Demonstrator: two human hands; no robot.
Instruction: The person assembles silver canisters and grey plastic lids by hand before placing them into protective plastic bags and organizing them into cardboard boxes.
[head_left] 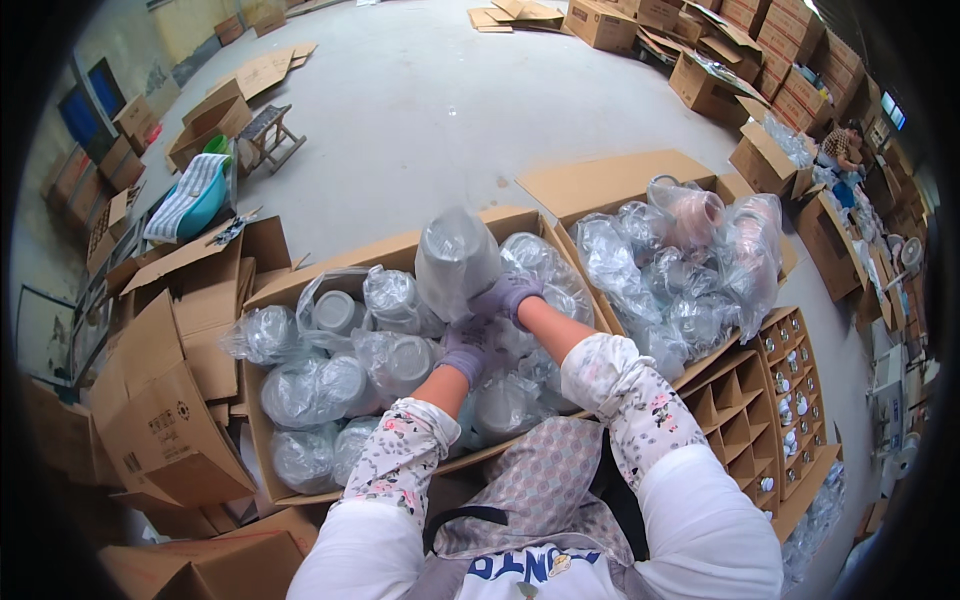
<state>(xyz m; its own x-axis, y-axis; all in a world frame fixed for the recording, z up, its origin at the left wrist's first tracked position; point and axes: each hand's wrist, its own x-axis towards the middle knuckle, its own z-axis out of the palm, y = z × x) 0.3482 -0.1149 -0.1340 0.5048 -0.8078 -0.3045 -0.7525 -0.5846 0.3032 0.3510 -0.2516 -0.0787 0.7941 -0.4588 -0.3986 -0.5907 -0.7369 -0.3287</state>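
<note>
Both my hands wear purple gloves and floral sleeve covers. My left hand (463, 350) and my right hand (507, 295) together grip a clear plastic bag of stacked round containers (456, 259), lifted upright above an open cardboard box (262, 440). The box under it is packed with several more such bags (320, 385). My left hand holds the bag's lower end, my right hand its right side.
A second open box (590, 185) to the right holds more bagged containers (680, 260). A cardboard divider grid (760, 400) sits at the lower right. Empty cartons (170, 400) stand on the left. A wooden stool (268, 135) and stacked boxes (760, 50) lie farther off. Another person (848, 148) sits at the far right.
</note>
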